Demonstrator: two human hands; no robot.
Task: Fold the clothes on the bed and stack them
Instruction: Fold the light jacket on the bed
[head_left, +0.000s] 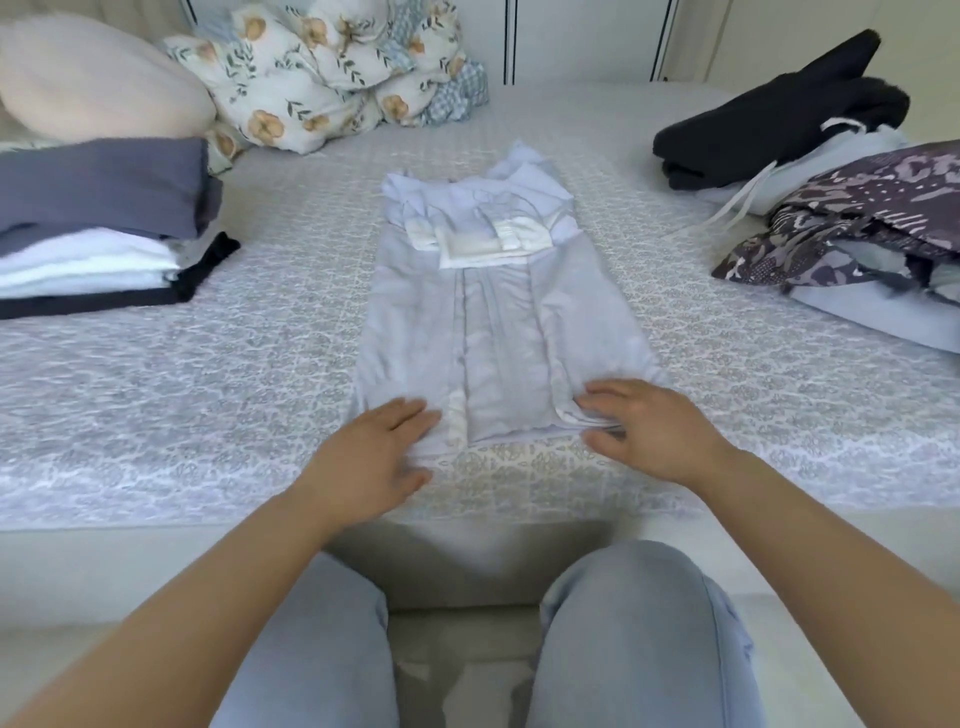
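A pale blue shirt (498, 322) with white cuffs lies lengthwise on the middle of the bed, its sides and sleeves folded inward into a narrow strip. My left hand (374, 452) lies flat with straight fingers on the shirt's near left corner. My right hand (644, 426) is at the near right corner, fingers on top of the hem and thumb at its edge; whether it pinches the cloth I cannot tell. A stack of folded clothes (98, 228) in grey, white and black sits at the left.
A heap of unfolded clothes (852, 223), patterned purple, pale blue and black, lies at the right. Floral pillows (322, 67) and a beige pillow (88, 78) are at the back. The patterned bedspread (182, 395) stretches on both sides. My knees are below the bed's edge.
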